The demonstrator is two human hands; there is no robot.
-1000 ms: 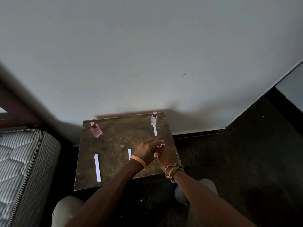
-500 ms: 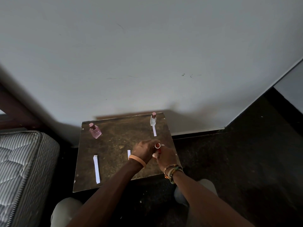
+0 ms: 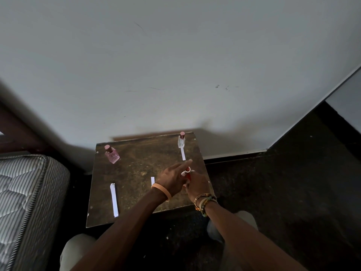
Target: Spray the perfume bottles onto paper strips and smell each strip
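Grips a small red bottle [image 3: 188,174] in the right hand [image 3: 197,183], fingers [image 3: 195,176] curled round its body, low over the right half of the tabletop [image 3: 136,169]. Leaves only the red top and a sliver of the side showing between the two hands. Sets the left hand [image 3: 172,178] right against the bottle from the left, index finger stretched straight past the top and pointing toward the far edge. No telling a pinch on the cap from a mere touch, with the other left fingers hidden behind the back of the hand. Wears an orange band [image 3: 162,191] on the left wrist and beaded bracelets [image 3: 204,201] on the right.

Elsewhere on the tabletop:
- Pink bottle [image 3: 111,155] upright near the far left corner, well apart from both hands.
- Clear bottle [image 3: 181,141] upright near the far right corner.
- Far strip [image 3: 183,154] of white paper just in front of the clear bottle, its near end close to the left index fingertip.
- Middle strip [image 3: 152,180] partly covered by the left hand.
- Long strip [image 3: 114,200] at the near left, lying alone.

Striped mattress [image 3: 23,192] just beside the tabletop on the left.
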